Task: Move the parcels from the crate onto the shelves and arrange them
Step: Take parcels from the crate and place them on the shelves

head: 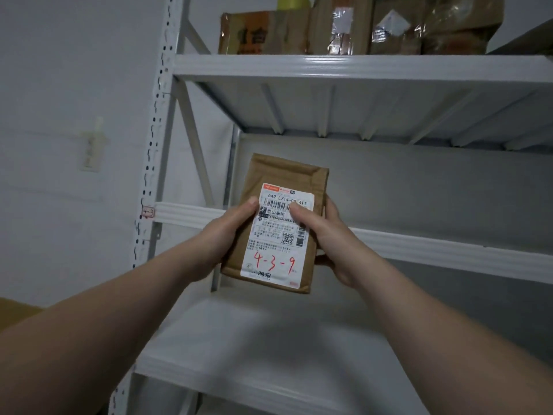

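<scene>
A small brown parcel [284, 178] with a white shipping label marked "4-3-9" in red is held upright in front of the white metal shelving. My left hand [230, 235] grips its left edge, thumb on the label. My right hand [323, 238] grips its right edge, thumb also on the label. The parcel hovers level with the middle shelf beam [449, 253], in front of that shelf's left end. The shelf below [269, 354] shows a bare white surface. The crate is out of view.
Several brown cardboard parcels [359, 25] stand in a row on the top shelf [359, 68], with a yellow-green object behind them. The perforated white upright [155, 145] runs down the left. A grey wall lies to the left, with a brown box corner [15, 313] low down.
</scene>
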A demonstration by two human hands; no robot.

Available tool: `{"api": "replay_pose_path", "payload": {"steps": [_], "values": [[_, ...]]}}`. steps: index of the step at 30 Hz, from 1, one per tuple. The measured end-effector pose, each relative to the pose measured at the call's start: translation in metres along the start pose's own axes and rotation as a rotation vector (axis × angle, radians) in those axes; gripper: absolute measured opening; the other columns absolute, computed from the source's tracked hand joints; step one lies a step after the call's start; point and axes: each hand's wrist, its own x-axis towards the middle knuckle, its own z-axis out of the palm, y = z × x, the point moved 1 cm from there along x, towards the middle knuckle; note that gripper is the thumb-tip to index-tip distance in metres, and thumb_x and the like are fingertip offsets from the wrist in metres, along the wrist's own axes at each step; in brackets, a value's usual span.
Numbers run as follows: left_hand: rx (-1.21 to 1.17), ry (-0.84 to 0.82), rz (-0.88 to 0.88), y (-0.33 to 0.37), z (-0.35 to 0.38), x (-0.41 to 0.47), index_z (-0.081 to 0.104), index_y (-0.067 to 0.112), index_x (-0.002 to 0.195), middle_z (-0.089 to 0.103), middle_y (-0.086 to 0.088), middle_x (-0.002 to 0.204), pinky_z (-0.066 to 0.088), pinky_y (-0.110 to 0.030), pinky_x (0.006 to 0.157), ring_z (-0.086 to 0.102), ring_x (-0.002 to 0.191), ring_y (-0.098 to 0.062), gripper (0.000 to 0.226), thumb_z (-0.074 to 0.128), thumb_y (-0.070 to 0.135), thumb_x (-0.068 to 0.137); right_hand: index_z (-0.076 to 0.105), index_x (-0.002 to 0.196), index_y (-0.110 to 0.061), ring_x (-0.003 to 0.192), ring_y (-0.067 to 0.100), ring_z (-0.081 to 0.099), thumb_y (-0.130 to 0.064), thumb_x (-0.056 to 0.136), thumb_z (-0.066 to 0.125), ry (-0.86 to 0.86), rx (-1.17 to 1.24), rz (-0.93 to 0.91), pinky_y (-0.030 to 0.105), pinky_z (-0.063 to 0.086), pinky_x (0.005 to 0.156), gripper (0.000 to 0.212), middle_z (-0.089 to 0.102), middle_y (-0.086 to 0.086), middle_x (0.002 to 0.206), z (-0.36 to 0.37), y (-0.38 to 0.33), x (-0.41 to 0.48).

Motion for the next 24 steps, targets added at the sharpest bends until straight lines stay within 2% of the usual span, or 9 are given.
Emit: {"api": "replay_pose_path", "payload": {"steps": [3,5,7,10,13,15,18,21,24], "values": [[0.121,0.060,0.089,0.005,-0.026,0.028,0.063,0.027,0.114,0.076,0.005,0.098,0.056,-0.031,0.084,0.073,0.089,-0.015,0.043,0.044,0.058,0.091,0.033,0.142,-0.042,0.085,0.007,0.073,-0.041,0.089,0.068,0.012,0.014,-0.076,0.020,0.052,0.056,0.063,0.070,-0.010,0.116,0.011,-0.007,0.039],[0.210,0.151,0.160,0.009,-0.048,0.051,0.061,0.025,0.121,0.075,0.004,0.103,0.054,-0.041,0.094,0.072,0.093,-0.017,0.066,0.055,0.075,0.078,0.033,0.142,-0.042,0.087,0.006,0.073,-0.041,0.090,0.067,0.017,0.015,-0.127,0.019,0.053,0.056,0.062,0.069,-0.010,0.118,0.021,-0.015,0.065],[0.283,0.239,0.226,0.014,-0.070,0.071,0.060,0.023,0.124,0.074,0.004,0.106,0.054,-0.044,0.094,0.071,0.094,-0.017,0.085,0.056,0.084,0.064,0.033,0.142,-0.042,0.088,0.005,0.072,-0.041,0.091,0.066,0.019,0.013,-0.175,0.020,0.053,0.057,0.061,0.069,-0.011,0.118,0.034,-0.021,0.090],[0.383,0.307,0.329,0.019,-0.103,0.104,0.060,0.020,0.120,0.073,0.005,0.101,0.056,-0.045,0.088,0.071,0.091,-0.016,0.071,0.058,0.075,0.075,0.038,0.138,-0.044,0.089,0.005,0.072,-0.041,0.092,0.064,0.041,0.003,-0.236,0.023,0.054,0.064,0.052,0.069,-0.013,0.117,0.054,-0.029,0.129],[0.513,0.346,0.440,0.019,-0.139,0.141,0.053,0.022,0.128,0.066,0.013,0.103,0.055,-0.039,0.086,0.066,0.093,-0.011,0.055,0.059,0.058,0.087,0.044,0.125,-0.048,0.089,0.004,0.071,-0.038,0.095,0.061,0.057,-0.009,-0.270,0.023,0.054,0.067,0.037,0.069,-0.014,0.114,0.077,-0.029,0.169],[0.589,0.338,0.537,0.018,-0.160,0.164,0.045,0.024,0.134,0.061,0.016,0.107,0.055,-0.032,0.087,0.062,0.097,-0.002,0.059,0.066,0.050,0.085,0.040,0.136,-0.046,0.097,0.008,0.070,-0.038,0.094,0.062,0.077,-0.013,-0.269,0.028,0.057,0.077,0.047,0.067,-0.013,0.120,0.094,-0.025,0.195],[0.680,0.343,0.659,0.016,-0.189,0.193,0.030,0.023,0.147,0.053,0.014,0.118,0.043,-0.009,0.093,0.050,0.105,0.016,0.082,0.076,0.040,0.081,0.028,0.148,-0.043,0.108,0.015,0.067,-0.040,0.094,0.062,0.104,-0.031,-0.268,0.041,0.054,0.094,0.063,0.063,-0.007,0.131,0.113,-0.015,0.229],[0.937,0.376,0.641,0.014,-0.215,0.220,0.013,0.028,0.155,0.027,-0.002,0.153,0.038,-0.037,0.107,0.035,0.136,-0.016,0.102,0.074,0.052,0.077,0.023,0.151,-0.042,0.107,0.018,0.066,-0.039,0.095,0.061,0.114,-0.043,-0.224,0.037,0.055,0.088,0.068,0.061,-0.003,0.133,0.128,-0.003,0.253],[1.140,0.310,0.668,0.015,-0.230,0.239,0.035,0.027,0.148,0.036,-0.001,0.147,0.038,-0.042,0.107,0.036,0.133,-0.022,0.083,0.070,0.056,0.079,0.022,0.151,-0.040,0.101,0.016,0.068,-0.036,0.096,0.059,0.106,-0.071,-0.172,0.027,0.054,0.071,0.066,0.062,-0.001,0.130,0.143,0.013,0.265]]}}
